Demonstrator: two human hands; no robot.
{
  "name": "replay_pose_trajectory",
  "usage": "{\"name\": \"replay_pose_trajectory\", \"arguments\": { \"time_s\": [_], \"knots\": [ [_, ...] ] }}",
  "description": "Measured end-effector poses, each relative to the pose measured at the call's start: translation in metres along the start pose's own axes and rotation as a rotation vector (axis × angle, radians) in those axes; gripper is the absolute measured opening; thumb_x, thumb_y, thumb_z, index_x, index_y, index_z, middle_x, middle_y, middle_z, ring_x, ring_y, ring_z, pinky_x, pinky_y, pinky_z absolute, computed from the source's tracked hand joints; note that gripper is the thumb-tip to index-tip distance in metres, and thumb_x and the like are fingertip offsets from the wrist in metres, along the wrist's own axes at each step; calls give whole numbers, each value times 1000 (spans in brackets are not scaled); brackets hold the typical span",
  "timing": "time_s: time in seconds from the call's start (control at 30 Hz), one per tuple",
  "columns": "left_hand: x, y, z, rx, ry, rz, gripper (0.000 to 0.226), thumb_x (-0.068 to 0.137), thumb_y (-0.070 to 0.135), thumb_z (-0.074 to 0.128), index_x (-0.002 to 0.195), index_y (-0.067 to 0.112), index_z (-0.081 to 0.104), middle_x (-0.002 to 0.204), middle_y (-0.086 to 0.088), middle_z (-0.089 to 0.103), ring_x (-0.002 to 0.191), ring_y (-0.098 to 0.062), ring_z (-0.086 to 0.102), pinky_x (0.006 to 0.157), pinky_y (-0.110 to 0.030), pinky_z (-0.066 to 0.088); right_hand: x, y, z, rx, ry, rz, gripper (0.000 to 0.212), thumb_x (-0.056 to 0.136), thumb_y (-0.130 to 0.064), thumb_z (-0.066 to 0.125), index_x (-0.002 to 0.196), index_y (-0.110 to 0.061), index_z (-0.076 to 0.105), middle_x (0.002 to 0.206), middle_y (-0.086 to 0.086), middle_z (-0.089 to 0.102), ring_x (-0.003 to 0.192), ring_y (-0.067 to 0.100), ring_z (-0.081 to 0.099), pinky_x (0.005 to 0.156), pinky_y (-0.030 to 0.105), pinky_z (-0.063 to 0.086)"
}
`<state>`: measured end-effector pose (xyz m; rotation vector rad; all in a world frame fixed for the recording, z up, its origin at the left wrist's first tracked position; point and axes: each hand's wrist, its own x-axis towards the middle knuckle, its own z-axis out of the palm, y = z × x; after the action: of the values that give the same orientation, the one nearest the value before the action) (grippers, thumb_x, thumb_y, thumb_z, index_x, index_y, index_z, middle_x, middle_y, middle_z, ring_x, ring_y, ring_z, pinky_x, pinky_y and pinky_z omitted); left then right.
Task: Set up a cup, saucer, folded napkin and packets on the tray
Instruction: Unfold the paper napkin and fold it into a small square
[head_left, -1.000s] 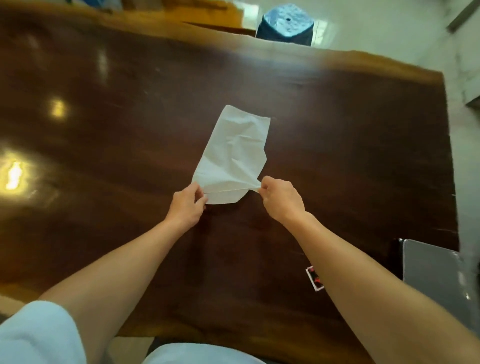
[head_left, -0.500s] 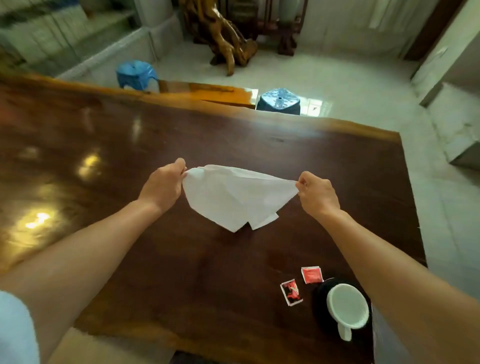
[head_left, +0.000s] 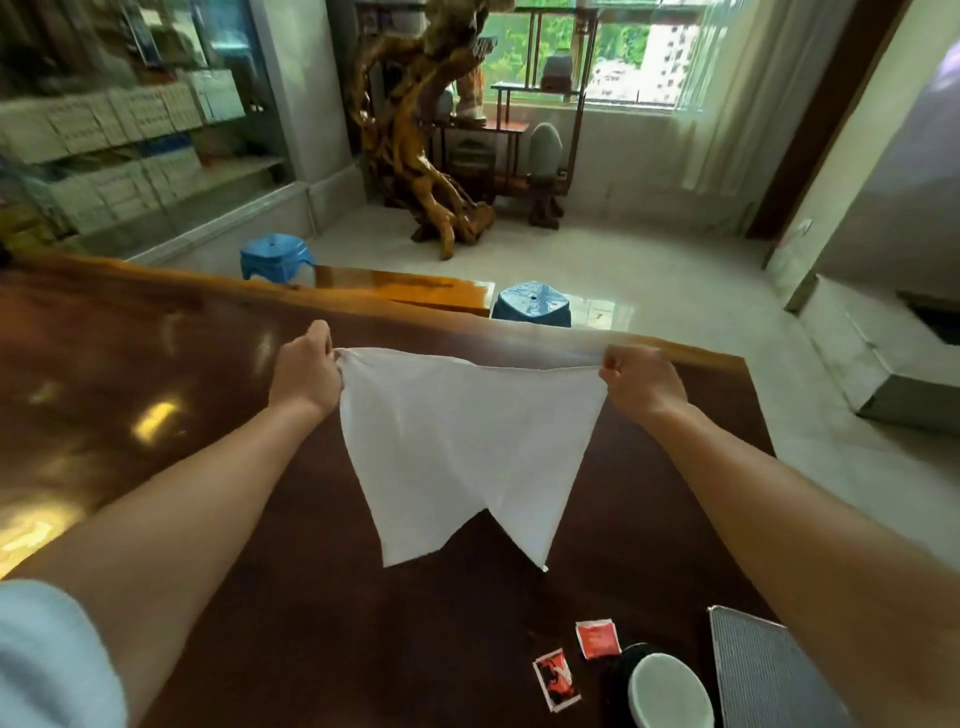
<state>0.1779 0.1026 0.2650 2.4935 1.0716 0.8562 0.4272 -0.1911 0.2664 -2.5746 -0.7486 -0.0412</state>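
Observation:
A white napkin (head_left: 457, 447) hangs spread in the air above the dark wooden table (head_left: 156, 395). My left hand (head_left: 306, 371) pinches its left top corner and my right hand (head_left: 641, 382) pinches its right top corner, so the top edge is stretched taut and two points droop down. Near the table's front right lie two red packets (head_left: 597, 638) (head_left: 556, 678). Beside them a white cup (head_left: 670, 693) stands on a black saucer (head_left: 618, 675). The grey metal tray (head_left: 758, 675) lies at the right, partly hidden by my right forearm.
Beyond the table's far edge stand two blue stools (head_left: 275, 254) (head_left: 532, 309) and a low orange wooden bench (head_left: 405, 288). A large carved wood root (head_left: 421, 130) and a shelf stand by the window. The table's right edge runs close to the tray.
My hands lifted the napkin off the table and pulled its corners apart, so it now hangs spread wide. My view tilted up; cup, saucer, packets and tray came into sight.

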Motion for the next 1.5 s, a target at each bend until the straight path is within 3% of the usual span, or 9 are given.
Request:
{"name": "replay_pose_trajectory", "arguments": {
  "time_s": [0.1,0.2,0.33,0.47,0.7,0.93,1.23,1.33,1.5],
  "knots": [
    [44,34,-12,-130,117,-25,21,97,3,56,82,11,44,83,-12,55,76,-24,53,67,-36,42,28,-15,-31,1,59,-10,10,94,-19,60,89,-18,68,98,10,66,82,27,58,72,33,47],
    [87,60,-38,-181,228,40,16,99,5,52,86,9,43,81,-15,52,76,-29,47,69,-42,36,51,-30,-71,-32,175,-38,11,93,-18,57,88,-18,67,93,11,65,75,28,53,66,31,40],
    [122,68,-71,-213,363,132,12,101,10,51,93,2,51,83,-18,57,76,-32,51,68,-43,40,69,-38,-122,-46,349,-131,11,95,-22,57,96,-17,67,98,14,69,88,37,63,71,36,48],
    [100,59,-75,-214,361,252,12,101,9,53,96,-1,53,100,-22,68,83,-31,60,70,-37,42,53,-30,-121,8,371,-156,13,97,-22,57,100,-14,67,101,15,71,94,37,64,79,41,52],
    [-16,-15,-37,-147,125,302,16,91,-5,63,83,3,51,75,-14,61,67,-29,57,65,-33,38,-18,22,-44,78,110,-79,9,95,-20,61,95,-17,69,99,13,71,91,34,64,78,42,53],
    [-167,-110,5,106,-388,119,22,82,-4,71,76,14,58,64,-2,59,61,-26,58,58,-38,48,-124,76,69,-83,-264,-17,16,94,-23,58,80,-29,61,89,-2,68,73,20,59,59,30,43],
    [-236,-145,45,177,-728,-177,18,91,17,70,82,31,63,82,13,64,77,-6,61,69,-30,56,-180,106,123,-117,-600,143,18,90,-25,65,73,-25,63,82,0,69,75,21,64,70,34,54],
    [-236,-152,52,168,-886,-230,19,94,26,69,76,34,66,84,13,67,79,-5,63,64,-21,49,-178,112,126,-104,-627,153,17,90,-22,66,73,-26,65,83,0,70,78,21,65,72,33,55],
    [-222,-166,69,-142,-773,-561,11,95,26,68,86,19,70,91,-1,70,88,-17,66,76,-38,58,-158,108,132,28,-588,203,14,92,-22,65,79,-25,64,82,-3,68,78,16,62,62,25,41]
  ]
}}
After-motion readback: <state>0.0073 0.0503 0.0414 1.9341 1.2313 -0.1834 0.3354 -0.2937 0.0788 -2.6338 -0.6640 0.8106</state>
